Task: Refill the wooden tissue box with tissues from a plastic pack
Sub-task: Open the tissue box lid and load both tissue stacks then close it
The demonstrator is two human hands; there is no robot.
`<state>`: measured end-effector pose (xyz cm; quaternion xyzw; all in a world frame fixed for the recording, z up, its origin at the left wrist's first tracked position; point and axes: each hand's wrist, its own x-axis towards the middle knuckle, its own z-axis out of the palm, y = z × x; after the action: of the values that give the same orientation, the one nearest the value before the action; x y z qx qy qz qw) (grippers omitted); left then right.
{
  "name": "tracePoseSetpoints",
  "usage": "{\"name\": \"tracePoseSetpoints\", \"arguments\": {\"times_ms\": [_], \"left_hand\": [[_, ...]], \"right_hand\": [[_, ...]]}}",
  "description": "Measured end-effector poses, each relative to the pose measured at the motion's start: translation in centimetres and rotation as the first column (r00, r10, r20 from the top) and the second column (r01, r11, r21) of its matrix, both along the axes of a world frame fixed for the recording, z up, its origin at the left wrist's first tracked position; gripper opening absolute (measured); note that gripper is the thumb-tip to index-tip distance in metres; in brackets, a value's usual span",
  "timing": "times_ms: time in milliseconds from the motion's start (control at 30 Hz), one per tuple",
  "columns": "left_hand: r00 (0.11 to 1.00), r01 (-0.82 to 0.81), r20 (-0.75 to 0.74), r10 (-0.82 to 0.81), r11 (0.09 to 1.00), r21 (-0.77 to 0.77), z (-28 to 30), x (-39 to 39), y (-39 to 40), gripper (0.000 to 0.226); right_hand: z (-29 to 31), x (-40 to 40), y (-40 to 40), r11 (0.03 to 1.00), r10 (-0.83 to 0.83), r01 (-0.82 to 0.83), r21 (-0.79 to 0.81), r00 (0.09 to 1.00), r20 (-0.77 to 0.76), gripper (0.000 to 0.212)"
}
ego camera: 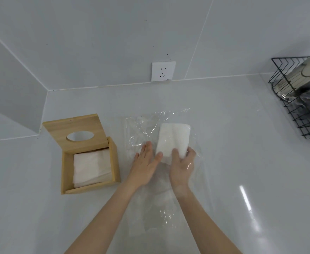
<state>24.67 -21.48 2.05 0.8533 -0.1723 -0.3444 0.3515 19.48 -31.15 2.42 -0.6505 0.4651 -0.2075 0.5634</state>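
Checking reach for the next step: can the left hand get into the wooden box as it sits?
Probably yes. The wooden tissue box sits just left of the left hand, its lid swung back, tissues exposed, and nothing lies between them.

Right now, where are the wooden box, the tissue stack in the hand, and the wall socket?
wooden tissue box [115,162]: head view, right wall.
tissue stack [172,139]: head view, top face.
wall socket [163,71]: head view, plate centre.
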Motion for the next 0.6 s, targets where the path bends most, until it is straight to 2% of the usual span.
{"name": "tracePoseSetpoints", "arguments": {"times_ms": [133,200,367,467,600], "left_hand": [[0.999,0.033,-0.005,-0.033,0.998,0.052,0.0,0.4,-0.2,0.058],[0.998,0.054,0.033,-0.057,0.994,0.092,0.0,0.2,-0.2,0.055],[0.957,0.063,0.266,-0.115,0.978,0.198,0.1,-0.7,0.8,0.060],[0.916,0.031,0.390,-0.096,0.985,0.170,1.2,-2.3,1.6,0.059],[0.942,0.063,0.324,-0.088,0.994,0.085,2.1,-6.8,3.6,0.061]], "right_hand": [[0.0,-4.2,0.3,0.992,0.066,-0.068,0.108,0.998,0.018,0.030],[-0.1,-6.5,0.7,0.985,0.094,-0.099,0.140,0.994,0.048,0.035],[-0.6,-10.4,1.5,0.974,0.104,-0.115,0.194,0.992,0.067,0.045],[-0.8,-10.6,1.4,0.971,0.106,-0.113,0.209,0.993,0.045,0.046],[-0.6,-10.5,1.5,0.978,0.110,-0.117,0.175,0.993,0.053,0.043]]}}
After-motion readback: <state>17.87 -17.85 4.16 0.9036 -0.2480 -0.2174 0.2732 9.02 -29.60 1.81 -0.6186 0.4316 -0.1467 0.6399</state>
